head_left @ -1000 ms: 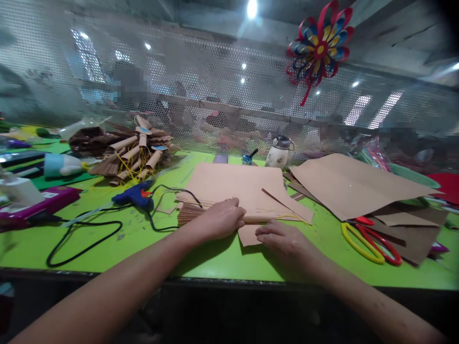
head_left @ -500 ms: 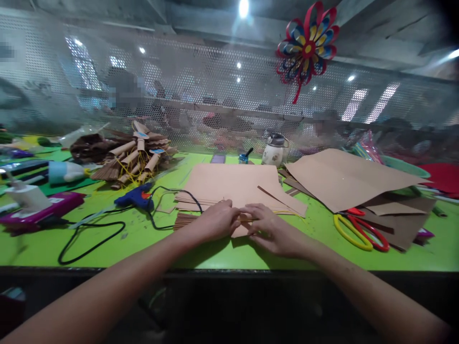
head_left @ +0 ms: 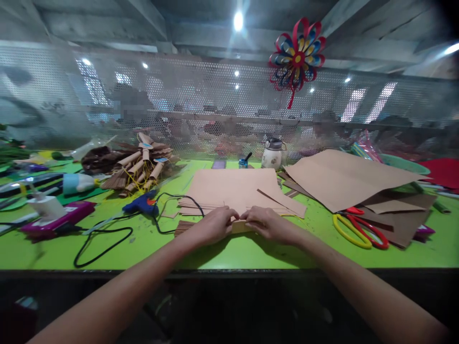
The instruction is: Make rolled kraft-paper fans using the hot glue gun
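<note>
Between both hands is a small piece of brown paper [head_left: 241,227], rolled or folded over, close to the table's front edge. My left hand [head_left: 216,222] is closed on its left end. Fingers of my right hand [head_left: 267,222] pinch its right end. Just beyond lies a large brown paper sheet [head_left: 233,184] with cut strips along its near side. A fringed piece of brown paper [head_left: 183,228] shows partly behind my left forearm. A narrow loose strip [head_left: 274,198] rests across the sheet's right part.
A blue glue gun [head_left: 141,203] with a black cord lies left, near a purple power strip [head_left: 59,220]. Bundled paper rolls with yellow string [head_left: 143,165] sit behind. Scissors [head_left: 360,231] and brown sheets [head_left: 344,177] lie right. A white bottle [head_left: 272,154] stands at the back.
The small paper piece, flatter before with its near end hanging toward me, is now turned up into a band between my fingers. The view has tilted up slightly.
</note>
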Motion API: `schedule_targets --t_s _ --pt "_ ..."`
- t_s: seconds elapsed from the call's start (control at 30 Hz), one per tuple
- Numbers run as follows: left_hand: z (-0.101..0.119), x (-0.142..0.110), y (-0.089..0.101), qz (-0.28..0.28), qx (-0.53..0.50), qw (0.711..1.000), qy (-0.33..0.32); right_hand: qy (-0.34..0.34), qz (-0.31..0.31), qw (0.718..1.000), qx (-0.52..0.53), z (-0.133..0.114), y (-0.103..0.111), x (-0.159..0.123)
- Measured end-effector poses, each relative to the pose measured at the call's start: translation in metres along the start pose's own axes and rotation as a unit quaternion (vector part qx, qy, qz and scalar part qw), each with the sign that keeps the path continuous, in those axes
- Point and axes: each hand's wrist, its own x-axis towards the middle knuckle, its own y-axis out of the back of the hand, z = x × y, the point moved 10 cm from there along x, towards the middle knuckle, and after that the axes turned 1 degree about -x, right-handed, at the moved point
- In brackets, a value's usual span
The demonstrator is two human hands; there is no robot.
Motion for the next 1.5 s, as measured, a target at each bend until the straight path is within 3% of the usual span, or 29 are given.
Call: schedule_targets --t_s 0.13,0.27,0.47,0.77,0.9,1.07,1.2,1.37,1.5 --pt "-0.008 0.004 0.000 -0.004 -0.036 0.999 0.026 -0.032 0.028 0.997 0.060 0.013 0.000 -0.002" --pt "-0.010 0.005 -0.002 -0.044 -0.097 0.993 0.048 -0.076 0.061 0.992 0.082 0.025 0.001 -0.003" --pt "-0.003 -0.002 0.005 -0.053 -0.146 0.986 0.056 -0.087 0.074 0.991 0.077 0.022 0.002 -0.003" --pt "0.002 -0.012 0.016 0.048 0.012 0.998 0.043 -0.148 0.083 0.984 0.049 0.039 -0.002 -0.003" --pt "0.000 -0.015 0.014 0.040 0.012 0.997 0.058 -0.186 0.044 0.981 0.028 0.047 -0.003 0.007" --pt "-0.003 -0.023 0.017 0.077 -0.034 0.993 0.086 -0.185 -0.022 0.982 0.039 0.051 -0.004 0.022" --pt "0.001 -0.025 0.016 0.096 -0.042 0.992 0.068 -0.187 -0.043 0.979 0.068 0.059 -0.011 0.024" --pt "0.018 -0.026 0.013 0.082 0.042 0.996 0.010 -0.189 -0.034 0.977 0.093 0.067 -0.019 0.020" --pt "0.021 -0.027 0.012 0.078 0.060 0.995 0.016 -0.190 0.021 0.979 0.063 0.068 0.006 0.012"
